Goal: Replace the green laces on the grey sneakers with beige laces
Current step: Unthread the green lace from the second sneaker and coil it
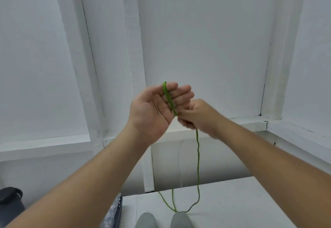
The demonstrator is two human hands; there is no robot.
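While both forearms are raised in front of a white panelled wall (206,39), the left hand (155,109) is held palm-up with its fingers (180,95) nearly straight and close together. A green lace (197,156) is wound across these fingers, from the fingertip side down to the edge of the palm. The right hand (198,115), just beside and touching the left, has its fingers curled and pinches the same lace below the winding. From this hand the lace hangs down to the white bench (232,202), where it lies in loose loops ending by the toe of the right-hand shoe. Two grey sneakers (180,219) stand side by side at the near edge of the bench, only their toes visible. A dark object (10,199) sits at lower left, too cropped to identify.
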